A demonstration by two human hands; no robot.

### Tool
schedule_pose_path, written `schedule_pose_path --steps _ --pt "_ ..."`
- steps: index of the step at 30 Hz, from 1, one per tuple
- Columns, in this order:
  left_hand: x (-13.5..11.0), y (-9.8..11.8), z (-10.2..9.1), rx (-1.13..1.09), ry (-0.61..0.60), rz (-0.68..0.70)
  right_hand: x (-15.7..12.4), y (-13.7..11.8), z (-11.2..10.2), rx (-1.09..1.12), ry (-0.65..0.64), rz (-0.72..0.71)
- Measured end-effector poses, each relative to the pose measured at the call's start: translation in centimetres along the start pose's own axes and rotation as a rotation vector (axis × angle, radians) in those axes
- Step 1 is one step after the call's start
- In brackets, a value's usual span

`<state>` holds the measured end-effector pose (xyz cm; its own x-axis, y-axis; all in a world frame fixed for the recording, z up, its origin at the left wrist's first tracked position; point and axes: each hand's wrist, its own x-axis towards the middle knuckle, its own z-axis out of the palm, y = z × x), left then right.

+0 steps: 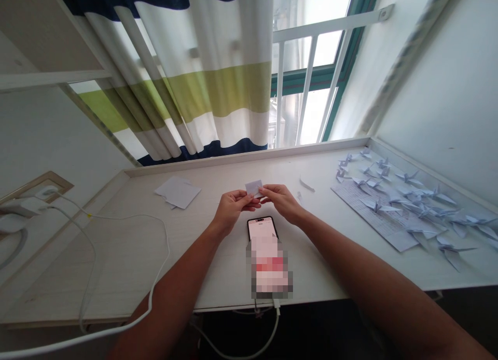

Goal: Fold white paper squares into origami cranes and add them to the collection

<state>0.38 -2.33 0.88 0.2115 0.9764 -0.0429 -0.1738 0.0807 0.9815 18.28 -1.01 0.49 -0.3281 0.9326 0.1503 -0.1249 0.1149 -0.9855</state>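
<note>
Two bare hands on one small piece of white paper point(254, 187), held up just past the far end of the phone point(261, 227). Left hand point(230, 207): thumb and fingers pinched on the paper's lower left, so gripping for sure. Right hand point(283, 200): same deal at the lower right, fingertips pressed on the edge. Too small to make out any fold lines, honestly.

Phone itself: face up on the white desk point(225, 277), screen lit and pinkish, mostly pixelated, white charging cable point(277, 305) at the near end. Left of the phone and farther back, a few white paper pieces point(178, 193) in a messy overlap. Right of the phone and farther back, a couple of thin paper scraps point(306, 183), one curled.

Way right of the phone, a whole flock of paper cranes point(406, 177), some on a marked sheet point(389, 227), others straight on the desk. Can't count them properly, too bunched up. Left of the phone, a long white cord point(168, 235) in a big loop, plus a wall socket point(64, 182) far left. Well beyond the phone, a white, green and navy curtain point(218, 90) and a white railing point(330, 29).
</note>
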Motion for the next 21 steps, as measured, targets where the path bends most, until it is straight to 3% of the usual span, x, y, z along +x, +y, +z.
schedule_pose_path --steps 3,5,9,15,18,21 --pt "0.1 0.0 -0.3 0.007 0.018 -0.010 0.1 0.2 -0.4 0.003 -0.060 0.040" --pt "0.1 0.0 -0.4 0.019 0.012 -0.021 0.2 0.3 -0.6 -0.041 -0.024 0.017" --pt "0.0 0.0 -0.6 0.065 -0.065 -0.055 0.1 0.0 -0.8 -0.237 0.098 -0.165" --pt "-0.1 0.5 -0.7 0.078 -0.144 -0.042 -0.5 -1.1 -0.8 -0.466 -0.006 -0.335" --pt "-0.2 0.9 -1.0 0.072 -0.165 -0.059 -0.6 -1.3 -0.7 -0.475 0.009 -0.378" --pt "-0.3 1.1 -1.3 0.046 -0.211 -0.089 -0.6 -1.4 -0.6 -0.367 0.007 -0.317"
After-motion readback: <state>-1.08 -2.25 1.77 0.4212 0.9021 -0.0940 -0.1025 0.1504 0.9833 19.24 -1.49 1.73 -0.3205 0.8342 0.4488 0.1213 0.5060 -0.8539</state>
